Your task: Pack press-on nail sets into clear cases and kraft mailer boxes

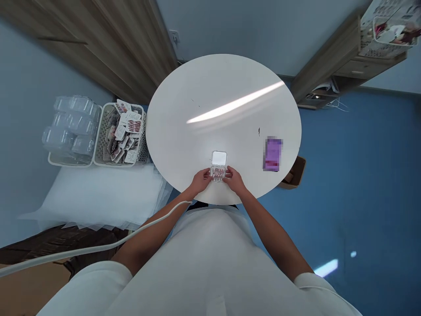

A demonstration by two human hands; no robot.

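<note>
Evidently, the rounded white surface (pixel 223 92) is carrying the arrangement, with a white basket (pixel 142 147) of small packaged cards (pixel 133 126) standing just beside its left edge. A purple item (pixel 272 152), blurred past recognition, is lying toward the right side, well apart from the hands. Close to the near edge, a small clear case (pixel 219 166) is lying open, its lid (pixel 219 158) turned away from the body and its base (pixel 218 180) facing upward. The case is probably behaving as a light, stiff plastic shell, smooth enough to be slipping under a loose touch and weakest where lid and base are joining. The two side walls of the base are offering the best hold, since pressure there is likely sparing both the joint and the contents. The left hand (pixel 201 180) and the right hand (pixel 235 181) are flanking the base almost symmetrically, wrists angling inward. Their fingers (pixel 207 171) are curling partly closed, thumbs toward the near corners, and are holding the base between them by its sides; how firmly they are pressing is not showing. Smallest of all, rows of pinkish pieces (pixel 218 171) are sitting inside the base, presumably fragile and easily jolted
</note>
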